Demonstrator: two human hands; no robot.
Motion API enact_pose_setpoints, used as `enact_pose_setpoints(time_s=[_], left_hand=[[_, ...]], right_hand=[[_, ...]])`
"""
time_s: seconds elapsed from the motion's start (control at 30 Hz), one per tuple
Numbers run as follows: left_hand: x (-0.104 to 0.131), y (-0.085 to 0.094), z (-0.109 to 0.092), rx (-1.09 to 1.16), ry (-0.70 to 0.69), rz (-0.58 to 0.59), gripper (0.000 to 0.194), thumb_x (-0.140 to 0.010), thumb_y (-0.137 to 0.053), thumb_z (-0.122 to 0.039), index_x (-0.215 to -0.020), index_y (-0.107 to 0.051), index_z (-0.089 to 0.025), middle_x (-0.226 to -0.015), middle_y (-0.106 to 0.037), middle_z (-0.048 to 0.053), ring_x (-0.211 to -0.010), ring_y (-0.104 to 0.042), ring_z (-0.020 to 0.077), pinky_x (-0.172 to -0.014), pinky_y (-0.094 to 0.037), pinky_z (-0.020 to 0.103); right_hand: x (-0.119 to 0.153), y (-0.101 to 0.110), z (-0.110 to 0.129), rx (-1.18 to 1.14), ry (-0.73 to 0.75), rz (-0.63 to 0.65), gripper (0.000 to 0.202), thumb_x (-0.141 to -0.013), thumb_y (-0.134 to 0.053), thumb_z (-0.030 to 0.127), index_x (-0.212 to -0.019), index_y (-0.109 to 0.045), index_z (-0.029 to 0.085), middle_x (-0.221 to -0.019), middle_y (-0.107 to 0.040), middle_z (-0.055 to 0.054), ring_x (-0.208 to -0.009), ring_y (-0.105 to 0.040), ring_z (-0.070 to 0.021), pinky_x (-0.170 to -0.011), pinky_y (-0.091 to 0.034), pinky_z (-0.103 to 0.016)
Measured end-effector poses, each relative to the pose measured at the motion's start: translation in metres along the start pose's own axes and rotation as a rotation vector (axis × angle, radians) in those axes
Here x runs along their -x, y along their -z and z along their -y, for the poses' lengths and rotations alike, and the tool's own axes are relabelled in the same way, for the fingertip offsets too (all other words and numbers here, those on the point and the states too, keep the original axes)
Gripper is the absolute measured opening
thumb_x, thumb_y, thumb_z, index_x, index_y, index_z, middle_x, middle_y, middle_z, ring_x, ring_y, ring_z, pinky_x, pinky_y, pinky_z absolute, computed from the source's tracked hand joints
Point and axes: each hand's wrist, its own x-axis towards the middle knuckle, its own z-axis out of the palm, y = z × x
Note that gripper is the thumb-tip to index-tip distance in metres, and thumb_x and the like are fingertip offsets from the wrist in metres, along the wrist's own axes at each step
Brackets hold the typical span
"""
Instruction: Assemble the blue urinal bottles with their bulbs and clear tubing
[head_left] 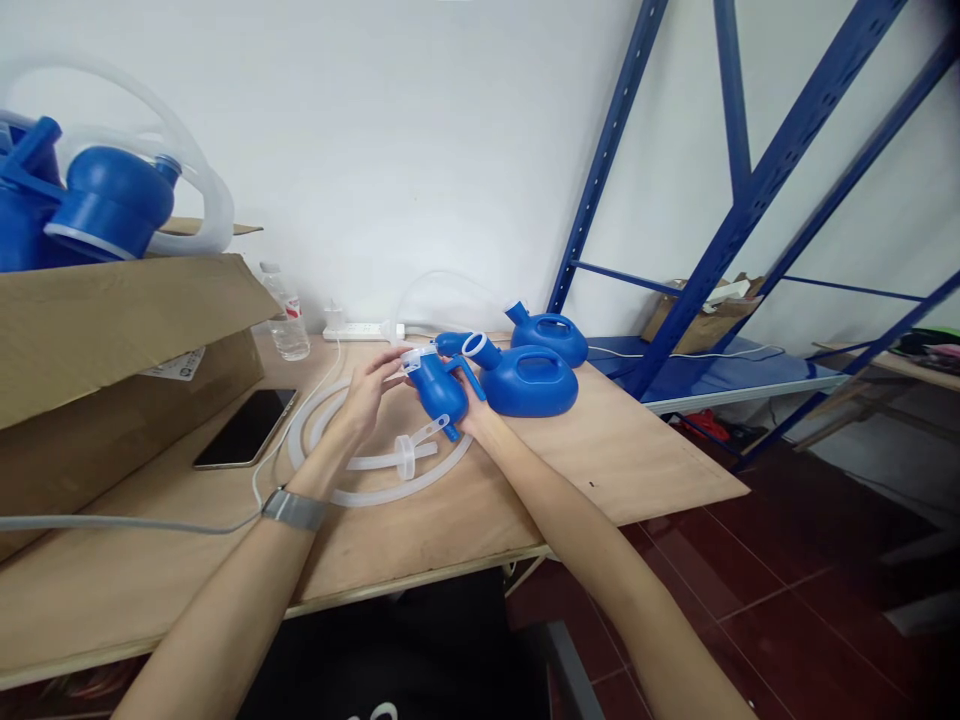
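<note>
A small blue bottle (436, 388) with a handle is tilted above the table, its wide mouth up and left and its narrow spout down. My right hand (474, 408) is wrapped round its right side. At the clear cap (414, 358) on its mouth, my left hand (369, 390) has its fingers closed, partly hidden. Below the bottle lie a coiled clear tube (390, 493) and a second clear cap with a strap (406, 456). Just right of my right hand stands a large blue jug (529, 385), with another blue jug (551, 335) behind it.
An open cardboard box (127, 310) holding blue bottles and tubing stands at the left. Near it are a phone (247, 428), a water bottle (289, 320) and a power strip (364, 331). Blue shelving (705, 375) rises at the right.
</note>
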Motion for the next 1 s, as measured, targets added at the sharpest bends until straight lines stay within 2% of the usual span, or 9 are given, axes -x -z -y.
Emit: enact_pose_setpoints(time_s=[0.1, 0.2, 0.27, 0.4, 0.53, 0.63, 0.77, 0.87, 1.0], left_hand=[[0.004, -0.005, 0.002, -0.043, -0.068, 0.029, 0.048, -0.074, -0.08, -0.048, -0.113, -0.074, -0.019, -0.125, -0.075, 0.011, -0.113, -0.068, 0.0268, -0.09, -0.058, 0.035], [0.005, -0.008, 0.005, -0.053, -0.061, 0.015, 0.052, -0.076, -0.079, -0.057, -0.113, -0.072, -0.021, -0.121, -0.076, 0.011, -0.107, -0.069, 0.0249, -0.081, -0.059, 0.032], [0.004, -0.008, 0.007, -0.05, -0.06, -0.003, 0.055, -0.076, -0.08, -0.06, -0.113, -0.072, -0.02, -0.118, -0.076, 0.01, -0.106, -0.07, 0.0243, -0.08, -0.059, 0.031], [0.001, -0.006, 0.011, -0.073, -0.09, -0.035, 0.057, -0.075, -0.082, -0.061, -0.114, -0.074, -0.019, -0.115, -0.077, 0.01, -0.108, -0.07, 0.0243, -0.087, -0.058, 0.032], [0.001, -0.007, 0.01, -0.109, -0.091, -0.087, 0.058, -0.075, -0.081, -0.062, -0.111, -0.075, -0.018, -0.11, -0.077, 0.011, -0.106, -0.07, 0.0261, -0.083, -0.059, 0.034], [0.002, -0.008, 0.008, -0.158, -0.09, -0.097, 0.057, -0.076, -0.079, -0.063, -0.11, -0.075, -0.017, -0.112, -0.076, 0.011, -0.108, -0.069, 0.0275, -0.081, -0.059, 0.034], [0.004, -0.007, 0.007, -0.198, -0.104, -0.088, 0.054, -0.079, -0.077, -0.062, -0.11, -0.076, -0.018, -0.112, -0.076, 0.011, -0.108, -0.069, 0.0267, -0.081, -0.058, 0.033], [0.004, -0.007, 0.008, -0.121, -0.095, -0.074, 0.052, -0.078, -0.079, -0.063, -0.105, -0.074, -0.019, -0.109, -0.075, 0.009, -0.107, -0.069, 0.0249, -0.084, -0.058, 0.033], [0.004, -0.011, 0.008, 0.021, -0.034, -0.058, 0.058, -0.069, -0.085, -0.066, -0.102, -0.069, -0.022, -0.11, -0.075, 0.007, -0.107, -0.068, 0.0238, -0.085, -0.059, 0.033]], right_hand=[[0.0, 0.004, -0.002, -0.115, -0.167, 0.108, 0.044, -0.089, -0.064, 0.06, -0.111, -0.07, 0.022, -0.108, -0.081, -0.009, -0.115, -0.074, -0.0347, -0.095, -0.062, -0.057], [-0.001, 0.005, -0.005, -0.114, -0.196, 0.13, 0.046, -0.091, -0.061, 0.062, -0.113, -0.069, 0.022, -0.11, -0.08, -0.011, -0.116, -0.073, -0.0348, -0.095, -0.062, -0.057], [-0.002, 0.003, -0.006, -0.096, -0.193, 0.137, 0.047, -0.091, -0.06, 0.062, -0.112, -0.069, 0.022, -0.112, -0.08, -0.012, -0.118, -0.073, -0.035, -0.096, -0.062, -0.056], [-0.002, -0.001, -0.004, -0.05, -0.125, 0.088, 0.047, -0.09, -0.063, 0.062, -0.112, -0.068, 0.022, -0.113, -0.08, -0.011, -0.118, -0.072, -0.0349, -0.095, -0.062, -0.056], [0.001, -0.005, -0.001, -0.067, -0.111, 0.021, 0.041, -0.089, -0.067, 0.057, -0.111, -0.069, 0.023, -0.109, -0.08, -0.008, -0.116, -0.073, -0.033, -0.097, -0.061, -0.054], [0.002, -0.007, -0.001, -0.054, -0.042, -0.019, 0.035, -0.089, -0.069, 0.05, -0.112, -0.071, 0.024, -0.11, -0.08, -0.005, -0.119, -0.071, -0.0313, -0.101, -0.06, -0.051], [0.001, -0.006, -0.002, 0.025, 0.08, -0.012, 0.037, -0.088, -0.068, 0.053, -0.114, -0.074, 0.026, -0.119, -0.078, -0.004, -0.128, -0.066, -0.0308, -0.108, -0.056, -0.05], [-0.001, -0.005, -0.002, 0.085, 0.162, -0.028, 0.041, -0.085, -0.07, 0.055, -0.116, -0.074, 0.028, -0.127, -0.076, -0.004, -0.133, -0.063, -0.0301, -0.113, -0.053, -0.049], [0.0, -0.004, -0.004, 0.108, 0.184, -0.028, 0.051, -0.081, -0.075, 0.052, -0.124, -0.071, 0.026, -0.131, -0.074, -0.004, -0.134, -0.063, -0.0296, -0.117, -0.05, -0.047]])
